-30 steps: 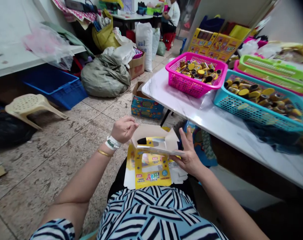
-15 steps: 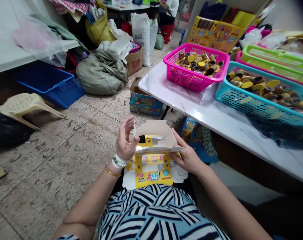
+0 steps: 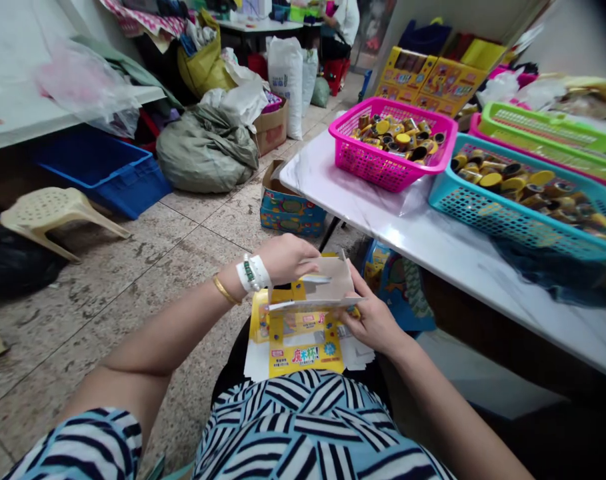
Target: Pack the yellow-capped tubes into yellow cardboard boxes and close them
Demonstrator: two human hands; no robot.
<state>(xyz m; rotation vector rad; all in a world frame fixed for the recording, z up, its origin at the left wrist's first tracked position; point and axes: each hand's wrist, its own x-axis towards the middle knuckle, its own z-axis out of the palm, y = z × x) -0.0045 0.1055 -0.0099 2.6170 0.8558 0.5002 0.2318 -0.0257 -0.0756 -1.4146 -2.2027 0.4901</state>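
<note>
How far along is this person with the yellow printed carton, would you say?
Done: the carton looks folded into shape. In hand: the left hand covers its open end, the right hand grips its edge. Left: flat printed card, plus the full pink basket and turquoise basket of capped cylinders.

The left hand (image 3: 285, 259) arches palm-down, the right hand (image 3: 373, 321) curls upward.

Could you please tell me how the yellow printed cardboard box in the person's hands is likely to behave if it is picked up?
The yellow printed cardboard box will probably feel light and rather floppy, as it looks like thin card. Its raised flap likely bends easily under the right hand. Its flat panels suggest it would not roll.
</note>
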